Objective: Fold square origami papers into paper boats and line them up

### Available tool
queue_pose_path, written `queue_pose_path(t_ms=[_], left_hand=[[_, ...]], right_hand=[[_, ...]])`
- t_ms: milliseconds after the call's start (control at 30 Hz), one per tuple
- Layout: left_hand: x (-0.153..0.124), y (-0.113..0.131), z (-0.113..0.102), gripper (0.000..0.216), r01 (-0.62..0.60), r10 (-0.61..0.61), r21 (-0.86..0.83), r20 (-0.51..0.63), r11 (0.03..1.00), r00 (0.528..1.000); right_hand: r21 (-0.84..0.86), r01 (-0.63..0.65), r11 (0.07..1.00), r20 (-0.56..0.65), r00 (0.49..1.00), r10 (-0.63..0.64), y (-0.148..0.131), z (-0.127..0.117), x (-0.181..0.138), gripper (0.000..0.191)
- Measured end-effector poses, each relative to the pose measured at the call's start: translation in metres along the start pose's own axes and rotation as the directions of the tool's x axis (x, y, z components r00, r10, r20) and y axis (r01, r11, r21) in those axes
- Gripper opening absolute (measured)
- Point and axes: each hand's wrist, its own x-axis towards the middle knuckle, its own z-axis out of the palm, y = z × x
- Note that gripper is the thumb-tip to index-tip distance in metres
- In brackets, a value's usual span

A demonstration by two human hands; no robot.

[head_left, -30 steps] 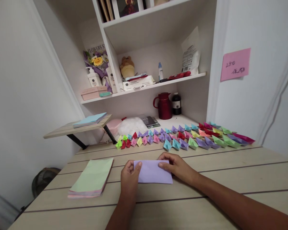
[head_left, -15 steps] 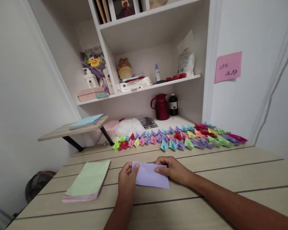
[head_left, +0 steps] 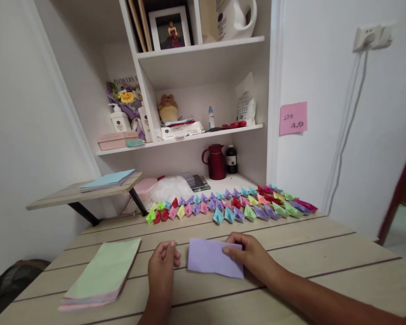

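Note:
My right hand (head_left: 245, 253) grips a folded sheet of purple paper (head_left: 213, 259) by its right end, thumb in front and fingers behind. The sheet is a wide rectangle held just over the tabletop. To its left, a small gap away from the paper, my left hand (head_left: 164, 261) has its fingers curled in and the thumb laid against them, with nothing seen in it. A stack of coloured paper (head_left: 103, 271), pale green on top, lies on the table left of that hand. Behind both hands stand rows of small folded paper boats (head_left: 239, 214) in many colours.
A raised wooden stand (head_left: 54, 198) at the left bears a blue-topped paper stack (head_left: 108, 179). White shelves (head_left: 203, 50) rise behind the table (head_left: 203, 302), with a red jug (head_left: 217, 162) and a dark bottle (head_left: 232, 159) on the lowest level.
My left hand has let go of the purple paper's left end and moved left. My right hand still holds the sheet. The whole view has shifted, showing more of the right wall.

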Motion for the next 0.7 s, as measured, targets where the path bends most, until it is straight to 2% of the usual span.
queue_pose_path(t_ms=[33, 67, 100, 133, 200, 233, 300, 367, 433, 500, 600, 700], left_hand=[[-0.001, 0.001, 0.001, 0.045, -0.008, 0.008, 0.002, -0.006, 1.000, 1.000], [-0.001, 0.002, 0.001, 0.045, -0.016, 0.016, 0.002, -0.017, 1.000, 1.000], [-0.001, 0.003, 0.001, 0.044, -0.025, 0.025, 0.004, -0.027, 1.000, 0.999], [-0.001, 0.003, 0.001, 0.044, -0.033, 0.034, 0.011, -0.034, 0.999, 0.999], [-0.002, 0.003, 0.002, 0.040, -0.065, 0.067, 0.060, -0.035, 0.996, 0.997], [-0.002, 0.002, 0.002, 0.036, -0.098, 0.101, 0.108, -0.018, 0.989, 0.995], [-0.004, 0.002, 0.004, 0.027, -0.226, 0.214, 0.233, 0.078, 0.946, 0.974], [-0.007, 0.001, 0.007, 0.019, -0.416, 0.345, 0.324, 0.254, 0.850, 0.904], [-0.010, 0.001, 0.010, 0.017, -0.592, 0.436, 0.344, 0.433, 0.729, 0.789], [-0.013, 0.002, 0.014, 0.019, -0.710, 0.471, 0.331, 0.566, 0.622, 0.676], [-0.021, 0.006, 0.017, 0.021, -0.795, 0.444, 0.299, 0.701, 0.528, 0.558], [-0.032, 0.014, 0.020, 0.023, -0.827, 0.378, 0.253, 0.796, 0.503, 0.473]], right_hand=[[-0.138, 0.067, 0.988, -0.092, 0.993, -0.080, -0.004, -0.009, -0.006, 0.023], [-0.293, 0.165, 0.942, -0.142, 0.966, -0.214, -0.007, -0.017, -0.012, 0.019], [-0.447, 0.285, 0.848, -0.120, 0.920, -0.372, -0.011, -0.025, -0.018, 0.015], [-0.563, 0.391, 0.728, -0.031, 0.871, -0.491, -0.013, -0.031, -0.024, 0.014], [-0.667, 0.533, 0.521, 0.221, 0.809, -0.544, -0.014, -0.037, -0.034, 0.015], [-0.684, 0.570, 0.456, 0.314, 0.794, -0.520, -0.014, -0.038, -0.037, 0.017], [-0.686, 0.608, 0.399, 0.418, 0.779, -0.467, -0.012, -0.036, -0.040, 0.019], [-0.666, 0.618, 0.417, 0.447, 0.778, -0.441, -0.009, -0.034, -0.039, 0.019], [-0.617, 0.613, 0.493, 0.450, 0.789, -0.417, -0.008, -0.034, -0.037, 0.018], [-0.540, 0.589, 0.601, 0.461, 0.805, -0.373, -0.008, -0.036, -0.034, 0.016], [-0.445, 0.532, 0.721, 0.483, 0.820, -0.306, -0.011, -0.041, -0.033, 0.018], [-0.413, 0.496, 0.764, 0.485, 0.830, -0.276, -0.014, -0.044, -0.033, 0.018]])
